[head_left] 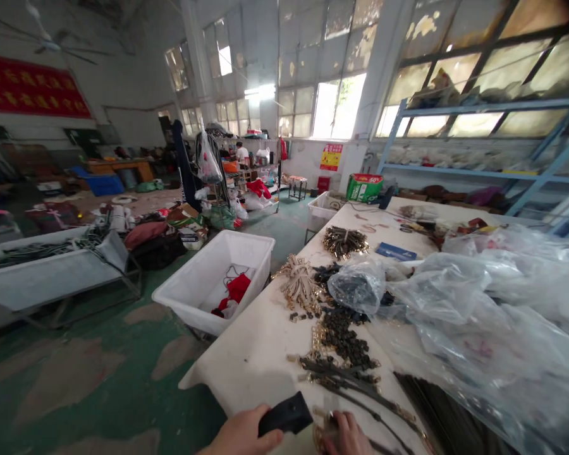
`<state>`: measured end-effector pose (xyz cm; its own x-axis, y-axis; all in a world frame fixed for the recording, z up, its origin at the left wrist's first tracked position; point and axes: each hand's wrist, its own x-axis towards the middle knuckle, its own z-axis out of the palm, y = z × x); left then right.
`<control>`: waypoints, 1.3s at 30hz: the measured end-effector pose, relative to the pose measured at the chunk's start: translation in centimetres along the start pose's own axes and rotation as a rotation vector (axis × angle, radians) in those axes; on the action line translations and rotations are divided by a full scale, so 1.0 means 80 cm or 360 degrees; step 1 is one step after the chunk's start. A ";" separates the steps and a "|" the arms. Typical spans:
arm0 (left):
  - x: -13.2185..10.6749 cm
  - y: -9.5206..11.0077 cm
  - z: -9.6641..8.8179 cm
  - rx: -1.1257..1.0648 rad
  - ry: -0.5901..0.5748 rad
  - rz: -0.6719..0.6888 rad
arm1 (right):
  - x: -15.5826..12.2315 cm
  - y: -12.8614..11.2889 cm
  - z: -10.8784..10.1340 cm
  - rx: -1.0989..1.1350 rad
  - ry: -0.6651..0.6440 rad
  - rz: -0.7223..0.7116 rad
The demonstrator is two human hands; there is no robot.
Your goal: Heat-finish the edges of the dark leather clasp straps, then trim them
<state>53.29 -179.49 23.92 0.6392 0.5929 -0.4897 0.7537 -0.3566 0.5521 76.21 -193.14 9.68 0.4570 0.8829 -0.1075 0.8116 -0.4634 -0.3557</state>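
At the bottom of the view, my left hand [246, 433] is closed around a black, flat-looking piece with a squared end [291, 412], held over the near edge of the table. To its right, my right hand [346, 435] has its fingers curled down near the tabletop. Something brownish with a gold-coloured part lies at those fingertips, too blurred to name. Just beyond are dark straps [355, 382] with gold-coloured metal ends. Behind them spreads a pile of small black pieces [344, 338] with metal rings.
The white-covered table [251, 354] carries a beige strap bundle [299, 284], a dark strap bundle [345, 241], a blue box [396, 251] and clear plastic bags [483, 341] on the right. A white tub [180, 291] stands against its left side. Blue shelving [474, 170] rises behind.
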 end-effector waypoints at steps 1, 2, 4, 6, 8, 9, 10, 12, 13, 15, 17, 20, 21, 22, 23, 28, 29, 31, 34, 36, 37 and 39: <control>-0.002 0.003 0.001 0.0053 0.0024 0.0004 | -0.009 -0.003 -0.001 -0.0004 0.0035 -0.0031; -0.002 0.007 0.002 0.0098 0.0049 0.0006 | -0.017 -0.004 -0.003 0.0005 0.0059 -0.0049; 0.000 0.015 0.004 0.0192 0.0014 0.0006 | -0.030 -0.002 -0.009 0.0044 0.0055 -0.0078; 0.006 0.022 0.006 0.0258 -0.0049 0.0011 | -0.036 0.009 -0.017 0.0086 0.0043 -0.0074; 0.013 0.029 0.010 0.0328 -0.0097 0.0021 | -0.037 0.026 -0.025 0.0105 0.0078 -0.0005; 0.016 0.033 0.011 0.0369 -0.0110 0.0028 | -0.035 0.035 -0.028 0.0105 0.0100 0.0043; 0.018 0.038 0.013 0.0413 -0.0123 0.0036 | -0.032 0.043 -0.032 0.0102 0.0115 0.0089; 0.023 0.049 0.017 0.0499 -0.0142 0.0074 | -0.025 0.056 -0.036 0.0107 0.0106 0.0151; 0.026 0.056 0.019 0.0544 -0.0143 0.0106 | -0.020 0.061 -0.037 0.0116 0.0086 0.0168; 0.033 0.074 0.023 0.0645 -0.0139 0.0182 | -0.010 0.068 -0.037 0.0142 0.0018 0.0184; 0.043 0.097 0.030 0.0766 -0.0149 0.0246 | -0.003 0.074 -0.033 0.0180 -0.0038 0.0217; 0.064 0.134 0.045 0.0903 -0.0226 0.0283 | 0.004 0.084 -0.029 0.0273 -0.0060 0.0237; 0.072 0.144 0.050 0.0929 -0.0252 0.0290 | 0.005 0.087 -0.028 0.0305 -0.0054 0.0237; 0.079 0.153 0.054 0.0949 -0.0276 0.0294 | 0.005 0.089 -0.027 0.0335 -0.0051 0.0230; 0.085 0.161 0.058 0.0968 -0.0296 0.0295 | 0.005 0.090 -0.028 0.0360 -0.0048 0.0225; 0.099 0.176 0.059 0.1088 -0.0360 0.0292 | 0.005 0.092 -0.033 0.0400 -0.0029 0.0252; 0.100 0.177 0.058 0.1106 -0.0358 0.0298 | 0.005 0.091 -0.034 0.0396 -0.0020 0.0253; 0.101 0.181 0.057 0.1129 -0.0355 0.0312 | 0.004 0.090 -0.038 0.0396 -0.0004 0.0240; 0.101 0.185 0.057 0.1139 -0.0356 0.0324 | 0.002 0.088 -0.041 0.0405 -0.0013 0.0232; 0.102 0.186 0.057 0.1133 -0.0345 0.0327 | 0.001 0.088 -0.042 0.0396 -0.0026 0.0237; 0.103 0.186 0.058 0.1128 -0.0337 0.0326 | 0.001 0.087 -0.043 0.0387 -0.0028 0.0240; 0.106 0.185 0.060 0.1120 -0.0324 0.0326 | 0.001 0.087 -0.044 0.0367 -0.0022 0.0241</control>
<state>70.61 -183.23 24.73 0.7408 0.3447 -0.5765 0.4929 -0.8621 0.1179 83.17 -196.58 10.47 0.5607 0.8064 -0.1880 0.6293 -0.5625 -0.5362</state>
